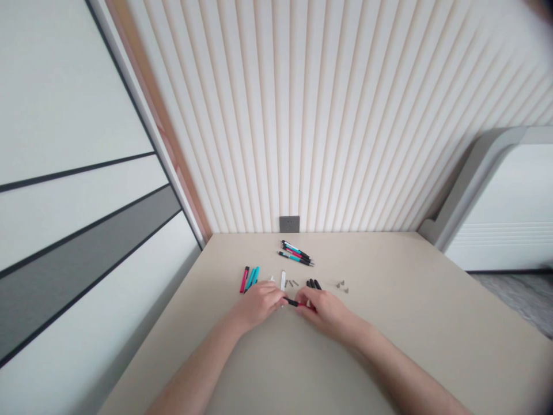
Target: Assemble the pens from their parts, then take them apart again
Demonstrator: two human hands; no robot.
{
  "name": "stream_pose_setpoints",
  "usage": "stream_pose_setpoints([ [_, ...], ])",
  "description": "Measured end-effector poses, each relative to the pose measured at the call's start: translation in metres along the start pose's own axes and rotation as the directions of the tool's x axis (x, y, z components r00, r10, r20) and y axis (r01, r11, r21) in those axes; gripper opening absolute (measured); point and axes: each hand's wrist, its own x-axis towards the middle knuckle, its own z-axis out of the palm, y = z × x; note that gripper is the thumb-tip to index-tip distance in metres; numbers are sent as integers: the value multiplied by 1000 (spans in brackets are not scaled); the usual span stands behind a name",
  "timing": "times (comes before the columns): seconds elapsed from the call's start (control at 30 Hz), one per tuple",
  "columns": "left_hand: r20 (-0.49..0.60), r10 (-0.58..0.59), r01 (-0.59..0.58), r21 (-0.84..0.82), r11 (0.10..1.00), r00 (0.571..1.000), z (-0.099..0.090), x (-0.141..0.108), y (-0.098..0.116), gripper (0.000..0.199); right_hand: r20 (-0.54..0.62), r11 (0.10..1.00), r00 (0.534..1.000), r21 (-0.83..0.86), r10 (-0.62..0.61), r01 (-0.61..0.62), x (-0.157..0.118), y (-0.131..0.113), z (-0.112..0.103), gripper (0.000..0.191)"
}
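Note:
My left hand (257, 305) and my right hand (324, 314) meet above the beige desk (389, 323), holding a black and red pen (296, 303) between their fingertips. Behind my left hand lie a red pen barrel (244, 279) and two teal pen barrels (252, 278). Farther right are white pen parts (283, 280), small metal pieces (292, 283), and black pen barrels (313, 283). Several assembled pens (296, 253) lie together near the wall, beyond my hands. Small grey metal tips (343, 286) sit to the right.
The desk's far edge meets a ribbed cream wall (324, 115) with a grey wall socket (289, 224). A white cabinet (496, 207) stands beyond the right edge. Large white and grey panels (78, 230) rise along the left side.

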Motion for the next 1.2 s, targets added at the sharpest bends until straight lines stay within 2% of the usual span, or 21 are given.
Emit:
stream_pose_setpoints([
  [0.13,21,6,-6,-15,1000,1000,2,0,0,32,9,994,996,57,-89,88,1,-1,1,23],
  [0.2,32,3,-2,-22,1000,999,2,0,0,33,-8,996,997,41,-75,75,2,2,4,25],
  [0.3,42,-20,21,-31,999,999,2,1,0,34,-46,999,999,51,-11,14,2,6,8,13],
  [0.33,42,-33,35,-38,999,999,2,1,0,33,-53,998,999,62,-4,8,2,6,8,18],
  [0.4,40,-63,66,-59,996,997,1,1,0,31,-53,996,998,78,-34,38,1,5,6,24],
  [0.5,34,-102,104,-82,991,994,0,1,2,26,-39,992,995,79,-91,94,-1,1,-1,24],
  [0.73,80,-98,106,-104,989,992,-5,1,3,24,-59,997,996,38,-68,71,-1,1,-5,23],
  [0.93,34,-173,176,-212,961,984,-3,-2,-1,20,-43,994,993,-9,-108,108,-2,-2,-9,34],
  [1.07,30,-211,212,-250,945,977,-3,-4,-1,20,-36,996,995,-18,-93,92,-2,-3,-11,33],
  [1.2,40,-202,205,-247,947,979,-3,-4,1,19,-31,995,994,-21,-103,102,-3,-4,-9,33],
])
